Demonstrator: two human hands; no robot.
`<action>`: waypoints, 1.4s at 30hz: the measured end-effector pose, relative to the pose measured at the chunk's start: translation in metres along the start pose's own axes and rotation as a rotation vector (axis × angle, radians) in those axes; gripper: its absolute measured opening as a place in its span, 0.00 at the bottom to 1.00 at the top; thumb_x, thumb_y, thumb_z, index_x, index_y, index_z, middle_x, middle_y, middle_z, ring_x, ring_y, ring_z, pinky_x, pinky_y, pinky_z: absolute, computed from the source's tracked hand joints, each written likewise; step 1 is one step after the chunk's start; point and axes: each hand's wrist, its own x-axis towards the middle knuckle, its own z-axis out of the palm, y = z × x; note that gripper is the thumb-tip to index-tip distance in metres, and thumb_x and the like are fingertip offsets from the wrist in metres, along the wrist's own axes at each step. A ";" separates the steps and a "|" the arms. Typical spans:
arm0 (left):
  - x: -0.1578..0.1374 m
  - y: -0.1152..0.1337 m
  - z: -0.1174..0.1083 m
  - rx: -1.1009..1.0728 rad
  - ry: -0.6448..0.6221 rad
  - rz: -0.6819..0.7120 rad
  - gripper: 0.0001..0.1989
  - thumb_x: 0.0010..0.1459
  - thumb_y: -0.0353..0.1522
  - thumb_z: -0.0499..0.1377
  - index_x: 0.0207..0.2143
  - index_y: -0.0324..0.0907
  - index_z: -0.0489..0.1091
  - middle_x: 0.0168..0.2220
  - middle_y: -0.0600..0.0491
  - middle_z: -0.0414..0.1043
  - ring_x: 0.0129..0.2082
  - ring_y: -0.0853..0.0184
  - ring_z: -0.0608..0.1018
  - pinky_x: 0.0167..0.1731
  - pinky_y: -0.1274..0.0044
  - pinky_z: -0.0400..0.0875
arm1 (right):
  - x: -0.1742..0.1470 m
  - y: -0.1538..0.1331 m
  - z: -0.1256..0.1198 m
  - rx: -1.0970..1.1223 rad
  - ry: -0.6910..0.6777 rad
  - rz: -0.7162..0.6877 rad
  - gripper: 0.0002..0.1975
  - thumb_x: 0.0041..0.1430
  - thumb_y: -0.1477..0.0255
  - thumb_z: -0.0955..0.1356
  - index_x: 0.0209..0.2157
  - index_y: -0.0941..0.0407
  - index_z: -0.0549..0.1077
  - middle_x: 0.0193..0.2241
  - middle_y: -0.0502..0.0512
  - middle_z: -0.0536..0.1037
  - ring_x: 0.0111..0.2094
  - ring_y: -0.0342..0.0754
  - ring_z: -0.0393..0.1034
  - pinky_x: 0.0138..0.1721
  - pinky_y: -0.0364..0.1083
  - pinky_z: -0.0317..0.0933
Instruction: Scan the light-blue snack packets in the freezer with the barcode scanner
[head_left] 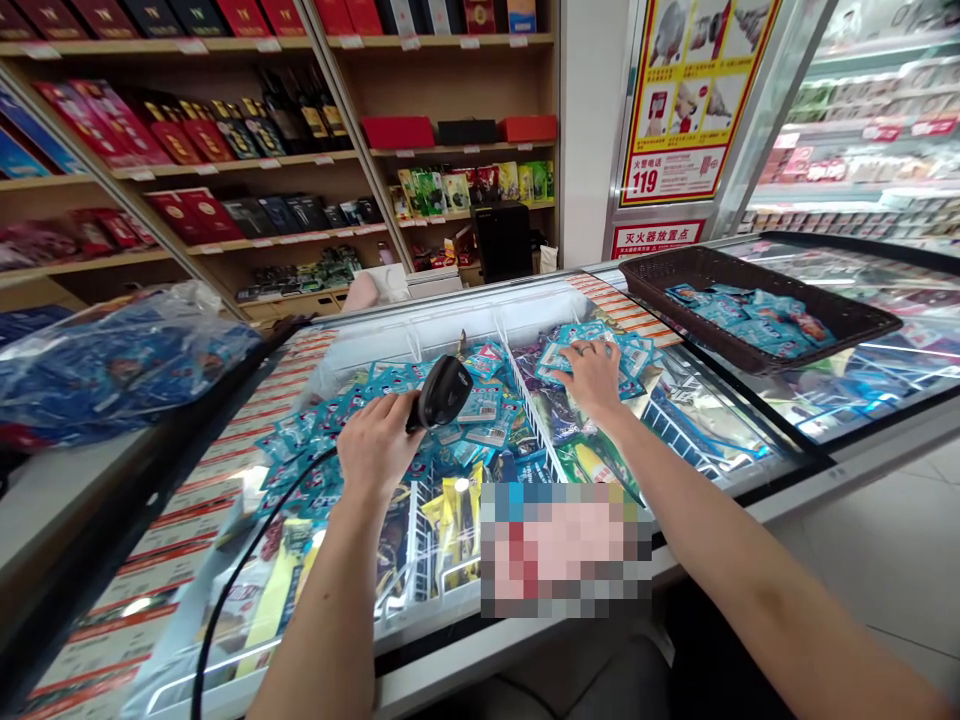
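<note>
The left hand [377, 440] grips a scanner [445, 390], hiding some packets [484, 435] across the freezer [450, 665], its cord [200, 660] trailing nearer; the right hand [598, 375] touches others, grip unclear. A tray [862, 335] with more stands right, a bag [142, 350] left.

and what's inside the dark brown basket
Small blue packets lie in a loose heap inside the dark brown basket. Bare basket shows beside them; whatever lies beneath the packets is covered.
</note>
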 end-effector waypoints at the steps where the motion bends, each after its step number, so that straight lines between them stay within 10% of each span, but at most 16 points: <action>1: -0.001 -0.003 0.000 0.002 -0.009 -0.009 0.13 0.58 0.36 0.55 0.45 0.44 0.69 0.35 0.51 0.75 0.39 0.60 0.75 0.37 0.72 0.63 | 0.000 0.001 0.000 -0.013 0.012 0.021 0.18 0.60 0.60 0.65 0.48 0.53 0.74 0.49 0.61 0.73 0.51 0.59 0.59 0.55 0.61 0.42; 7: -0.006 -0.013 0.000 0.003 -0.031 -0.074 0.14 0.57 0.36 0.55 0.45 0.44 0.69 0.36 0.49 0.75 0.41 0.58 0.75 0.36 0.72 0.62 | -0.001 -0.003 -0.001 -0.012 0.049 0.016 0.22 0.64 0.58 0.60 0.52 0.55 0.71 0.56 0.62 0.69 0.57 0.61 0.54 0.59 0.64 0.36; 18: -0.006 -0.010 -0.005 0.003 -0.054 -0.053 0.13 0.57 0.36 0.55 0.45 0.45 0.69 0.36 0.49 0.75 0.39 0.58 0.75 0.33 0.71 0.61 | -0.013 -0.041 0.001 0.374 -0.284 -0.665 0.19 0.66 0.63 0.61 0.57 0.43 0.66 0.58 0.48 0.68 0.61 0.50 0.55 0.61 0.58 0.43; 24: -0.006 -0.010 -0.004 0.003 -0.055 -0.056 0.13 0.57 0.35 0.55 0.44 0.45 0.70 0.36 0.49 0.75 0.40 0.59 0.75 0.34 0.71 0.62 | -0.008 -0.038 -0.003 0.474 -0.258 -0.519 0.18 0.65 0.58 0.60 0.40 0.51 0.77 0.40 0.53 0.79 0.45 0.48 0.67 0.54 0.53 0.53; 31: -0.006 -0.007 -0.004 -0.003 -0.050 -0.026 0.13 0.57 0.36 0.55 0.44 0.45 0.69 0.36 0.50 0.75 0.41 0.58 0.75 0.37 0.71 0.64 | -0.012 -0.038 0.009 0.407 -0.300 -0.452 0.27 0.65 0.55 0.58 0.61 0.52 0.62 0.58 0.58 0.67 0.57 0.54 0.59 0.57 0.56 0.52; 42: -0.003 -0.002 -0.007 -0.035 -0.087 0.040 0.13 0.56 0.34 0.55 0.45 0.44 0.69 0.36 0.48 0.75 0.40 0.58 0.76 0.37 0.71 0.65 | -0.006 -0.024 0.011 0.524 -0.222 -0.171 0.31 0.53 0.59 0.71 0.57 0.53 0.63 0.49 0.60 0.62 0.52 0.53 0.62 0.54 0.51 0.58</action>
